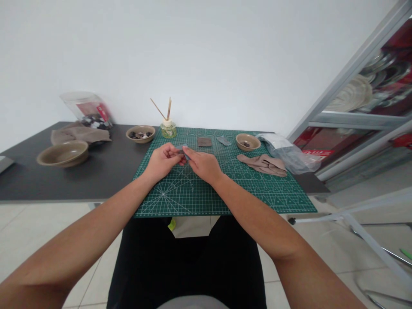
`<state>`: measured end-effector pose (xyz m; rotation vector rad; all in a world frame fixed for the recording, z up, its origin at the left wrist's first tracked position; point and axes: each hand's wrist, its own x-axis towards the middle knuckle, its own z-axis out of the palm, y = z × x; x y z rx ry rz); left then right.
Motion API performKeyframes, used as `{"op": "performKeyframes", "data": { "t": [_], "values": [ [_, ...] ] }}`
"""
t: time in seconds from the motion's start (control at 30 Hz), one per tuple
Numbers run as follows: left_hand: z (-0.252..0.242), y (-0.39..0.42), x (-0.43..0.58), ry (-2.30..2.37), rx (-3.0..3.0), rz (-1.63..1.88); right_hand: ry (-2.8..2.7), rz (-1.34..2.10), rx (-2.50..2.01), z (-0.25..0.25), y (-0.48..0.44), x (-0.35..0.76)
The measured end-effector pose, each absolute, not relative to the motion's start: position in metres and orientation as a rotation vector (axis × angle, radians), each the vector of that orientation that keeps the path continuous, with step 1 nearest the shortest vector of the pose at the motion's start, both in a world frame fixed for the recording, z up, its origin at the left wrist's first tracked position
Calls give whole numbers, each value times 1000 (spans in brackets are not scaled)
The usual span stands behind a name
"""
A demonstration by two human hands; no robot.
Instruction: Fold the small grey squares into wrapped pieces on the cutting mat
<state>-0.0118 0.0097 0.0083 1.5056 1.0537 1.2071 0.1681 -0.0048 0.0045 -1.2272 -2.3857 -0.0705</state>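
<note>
As 2 forearms [112, 212] converge, left hand [161, 160] pinching grey piece [179, 148], right hand [204, 165] likewise

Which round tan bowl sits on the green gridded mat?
Right bowl, by the clear plastic bag; the left bowl and middle bowl stand on the dark tabletop.

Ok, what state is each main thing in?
Left hand, pinching small grey piece
Right hand, pinching same piece
Green gridded mat, flat
Tan cloth on mat, crumpled
Clear plastic bag, crumpled
Clear glass diffuser, upright, holding sticks
Round tan bowl on mat, holding dark pieces
Round tan bowl beside diffuser, holding stone-like pieces
Leftmost round tan bowl, face-up
</note>
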Motion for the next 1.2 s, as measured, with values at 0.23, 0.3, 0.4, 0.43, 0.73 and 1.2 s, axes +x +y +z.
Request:
{"op": "performKeyframes", "data": {
  "t": [0.23, 0.3, 0.4, 0.43, 0.73, 1.2],
  "values": [
    [6, 10, -13, 1065, 1608, 1177, -2435, -114, -1184, 7, -8, 165],
    [6, 10, -13, 1055, 1643, 1182, -2446, -114, -1167, 7, -9, 165],
    [5, 11, -14, 1038, 1625, 1183, -2419, -106, -1208, 6, -8, 165],
    [5, 11, -14, 1036, 1609, 1185, -2410, -105, -1223, 6, -8, 166],
    [3, 15, -16, 1085, 1634, 1160, -2455, -135, -1163, 6, -5, 163],
    [1, 16, -16, 1008, 1700, 1224, -2416, -58, -1213, 8, -7, 164]
  ]
}}
